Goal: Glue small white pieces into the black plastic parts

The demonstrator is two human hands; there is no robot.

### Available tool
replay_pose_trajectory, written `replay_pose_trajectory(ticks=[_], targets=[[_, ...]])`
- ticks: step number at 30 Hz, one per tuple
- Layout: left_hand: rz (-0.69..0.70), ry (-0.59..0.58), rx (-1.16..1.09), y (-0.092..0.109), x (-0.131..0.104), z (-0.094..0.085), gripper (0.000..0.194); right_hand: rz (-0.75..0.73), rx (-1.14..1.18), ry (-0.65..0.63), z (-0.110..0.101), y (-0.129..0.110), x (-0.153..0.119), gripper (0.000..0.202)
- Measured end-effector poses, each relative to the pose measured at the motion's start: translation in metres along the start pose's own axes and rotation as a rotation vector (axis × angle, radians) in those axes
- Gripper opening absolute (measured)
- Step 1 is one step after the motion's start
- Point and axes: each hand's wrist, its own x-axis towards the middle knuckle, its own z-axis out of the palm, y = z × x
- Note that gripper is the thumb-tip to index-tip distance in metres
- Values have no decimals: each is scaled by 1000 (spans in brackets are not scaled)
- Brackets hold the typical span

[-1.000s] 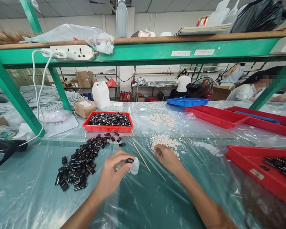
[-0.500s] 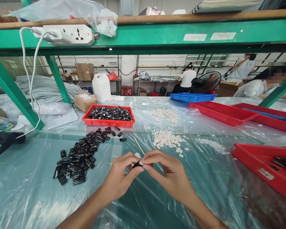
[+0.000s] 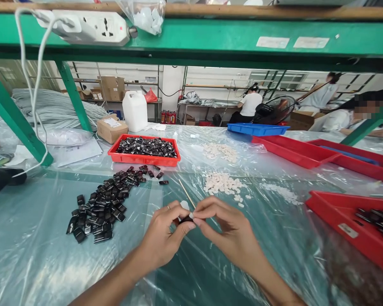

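My left hand (image 3: 167,231) pinches a small black plastic part (image 3: 185,219) between thumb and fingers. At its right end, my right hand (image 3: 226,225) closes thumb and forefinger on a small white piece (image 3: 191,215), which touches the black part. Just behind my fingers lie a thin wooden stick (image 3: 187,193) and a round white bit (image 3: 184,205). A heap of shiny black parts (image 3: 105,208) spreads to the left of my hands. Beyond my right hand is a pile of small white pieces (image 3: 223,183).
A red tray (image 3: 143,160) full of black parts stands behind the heap. Another red tray (image 3: 344,212) is at the right. Farther back are a blue tray (image 3: 258,128), a white jug (image 3: 134,111) and a carton (image 3: 112,128). A green shelf beam (image 3: 194,36) crosses overhead.
The camera view has tilted and shifted slightly. Both hands keep their pinch on the black part and the white piece, with only small finger movement.
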Motion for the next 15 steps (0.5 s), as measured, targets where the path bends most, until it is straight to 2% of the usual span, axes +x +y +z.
replay_pose_trajectory(ticks=[5, 15], targets=[[26, -9, 93, 0, -2, 1, 18, -16, -122, -14, 1, -2, -2, 13], [92, 12, 218, -12, -9, 8, 14, 65, -163, -29, 5, -2, -1, 13]])
